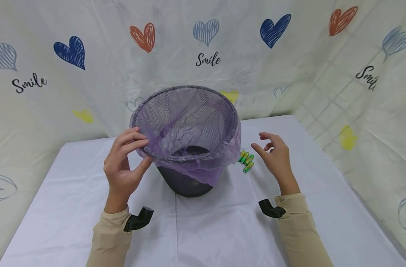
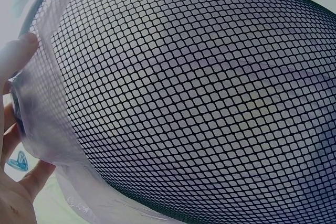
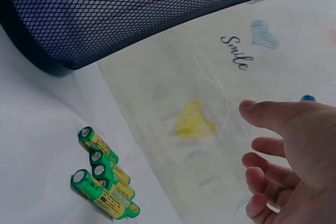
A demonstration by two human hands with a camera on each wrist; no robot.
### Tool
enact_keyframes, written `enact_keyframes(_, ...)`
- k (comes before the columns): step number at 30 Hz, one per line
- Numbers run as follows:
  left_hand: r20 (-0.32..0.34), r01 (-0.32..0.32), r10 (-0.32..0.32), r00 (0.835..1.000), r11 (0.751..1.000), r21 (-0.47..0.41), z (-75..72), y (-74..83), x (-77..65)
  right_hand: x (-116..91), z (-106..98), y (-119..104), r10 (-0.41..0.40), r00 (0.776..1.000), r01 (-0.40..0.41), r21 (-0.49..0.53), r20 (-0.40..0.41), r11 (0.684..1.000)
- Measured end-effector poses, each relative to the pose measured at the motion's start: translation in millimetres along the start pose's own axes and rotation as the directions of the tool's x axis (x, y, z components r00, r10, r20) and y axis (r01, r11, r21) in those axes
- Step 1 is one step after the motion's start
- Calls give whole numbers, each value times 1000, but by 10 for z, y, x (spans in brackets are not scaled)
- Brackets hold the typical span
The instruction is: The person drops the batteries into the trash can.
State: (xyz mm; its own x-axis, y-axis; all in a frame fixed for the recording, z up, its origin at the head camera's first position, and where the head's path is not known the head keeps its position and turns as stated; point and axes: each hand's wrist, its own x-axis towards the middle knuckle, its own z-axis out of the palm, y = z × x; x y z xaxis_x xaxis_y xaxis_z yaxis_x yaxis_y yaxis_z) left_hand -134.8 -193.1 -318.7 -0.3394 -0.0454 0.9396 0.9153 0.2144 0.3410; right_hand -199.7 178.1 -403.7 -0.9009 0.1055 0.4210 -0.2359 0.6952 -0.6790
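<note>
A black mesh wastebasket (image 1: 186, 181) stands on the table, its round mouth facing up and toward me. A thin purple plastic bag (image 1: 203, 168) lines it and is folded over the rim, hanging loosely down the front and right. At the rim's left side my left hand (image 1: 123, 167) pinches the rim and bag between thumb and fingers. My right hand (image 1: 276, 157) hovers to the right of the basket, fingers loosely bent and holding nothing. Several green and yellow batteries (image 3: 107, 195) lie together on the table between the basket and that hand.
A white cloth covers the table (image 1: 66, 207). Behind and at the right hangs a pale curtain (image 1: 176, 70) printed with hearts and the word Smile. Each wrist carries a small black camera mount (image 1: 139, 218).
</note>
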Motion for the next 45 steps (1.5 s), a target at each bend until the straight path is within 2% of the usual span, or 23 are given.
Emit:
enact_keyframes(10,0,11,-11,1000,1000,-7,0,-35,1,3,28,54,7,1000,-7,-3,17,1000)
enact_keyframes(18,-11,-1,1,1000,1000,-16,-8,-18,-28,-25,88,123,46,995,-43,-39,83,998)
enact_keyframes(30,-16,-3,2,1000,1000,-22,17,-13,-6,-13,85,172,38,993,-32,-50,108,998)
enact_keyframes(45,-22,4,-5,1000,1000,-20,22,11,12,-19,184,308,106,973,-90,-85,206,992)
